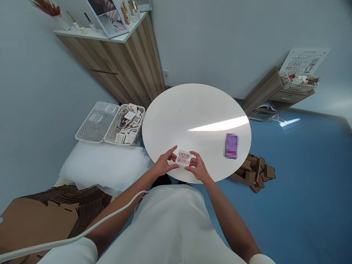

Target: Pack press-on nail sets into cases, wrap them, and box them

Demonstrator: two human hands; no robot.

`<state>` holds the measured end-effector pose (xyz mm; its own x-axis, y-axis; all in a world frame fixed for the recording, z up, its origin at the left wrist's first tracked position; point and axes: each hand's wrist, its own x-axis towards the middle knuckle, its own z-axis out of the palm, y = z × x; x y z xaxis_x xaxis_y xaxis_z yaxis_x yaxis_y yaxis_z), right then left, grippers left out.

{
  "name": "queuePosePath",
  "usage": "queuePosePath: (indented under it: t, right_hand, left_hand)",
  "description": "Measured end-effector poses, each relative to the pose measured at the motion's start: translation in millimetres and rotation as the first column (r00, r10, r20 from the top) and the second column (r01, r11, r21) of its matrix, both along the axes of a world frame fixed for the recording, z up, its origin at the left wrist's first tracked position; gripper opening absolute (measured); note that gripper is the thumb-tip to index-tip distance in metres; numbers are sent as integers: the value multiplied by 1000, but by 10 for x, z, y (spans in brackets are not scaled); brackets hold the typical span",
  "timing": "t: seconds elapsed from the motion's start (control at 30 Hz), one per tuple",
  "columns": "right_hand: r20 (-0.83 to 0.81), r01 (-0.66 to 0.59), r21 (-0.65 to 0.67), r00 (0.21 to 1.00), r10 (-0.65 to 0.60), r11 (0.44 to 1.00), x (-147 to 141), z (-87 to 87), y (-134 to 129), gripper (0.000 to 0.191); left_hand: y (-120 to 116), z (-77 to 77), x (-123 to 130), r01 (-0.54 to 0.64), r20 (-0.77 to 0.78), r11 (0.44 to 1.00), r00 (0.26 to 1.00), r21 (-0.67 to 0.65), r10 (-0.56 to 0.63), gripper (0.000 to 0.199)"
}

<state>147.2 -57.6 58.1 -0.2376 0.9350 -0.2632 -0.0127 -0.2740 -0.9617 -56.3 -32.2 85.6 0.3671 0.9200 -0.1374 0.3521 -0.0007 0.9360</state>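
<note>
A small, clear-looking flat card of press-on nails (183, 157), with rows of pinkish nails, is held low over the near edge of the round white table (176, 110). My left hand (166, 162) is at its left edge, thumb by the lower corner and index finger stretched out past the upper one. On the opposite edge, my right hand (197, 167) grips the card between thumb and fingers. Whether a thin clear case encloses the nails is too small to tell. A purple, pixelated packet (231, 146) lies on the table to the right.
Left of the table, one white basket (110, 139) holds clear plastic boxes and another basket (140, 128) holds many nail cards. White foam sheets (101, 165) lie below them. Brown cardboard pieces (254, 172) sit on the floor at right. A white cable (110, 216) crosses my left arm.
</note>
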Motion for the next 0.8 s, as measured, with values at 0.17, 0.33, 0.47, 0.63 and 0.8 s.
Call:
queuePosePath:
  t: [0.17, 0.33, 0.47, 0.63, 0.8]
  right_hand:
    - [-35, -10, 14, 999, 10, 1000, -136, -11, 53, 74]
    - [34, 69, 17, 997, -69, 997, -326, -42, 190, 68]
    - [91, 48, 32, 995, -51, 998, -532, -80, 324, 57]
    - [196, 29, 55, 980, -39, 998, -857, -115, 486, 60]
    - [310, 4, 125, 950, -43, 992, -1170, -161, 643, 56]
  left_hand:
    - [80, -106, -100, 33, 15, 999, 999, -9, -33, 65]
    - [89, -209, -280, -77, 35, 997, 996, -33, 78, 70]
    - [134, -271, -483, -134, 40, 990, 990, -35, 135, 69]
    - [256, -346, -734, -205, 46, 977, 977, -51, 208, 65]
    - [381, -410, -938, -300, 2, 953, 954, -53, 300, 68]
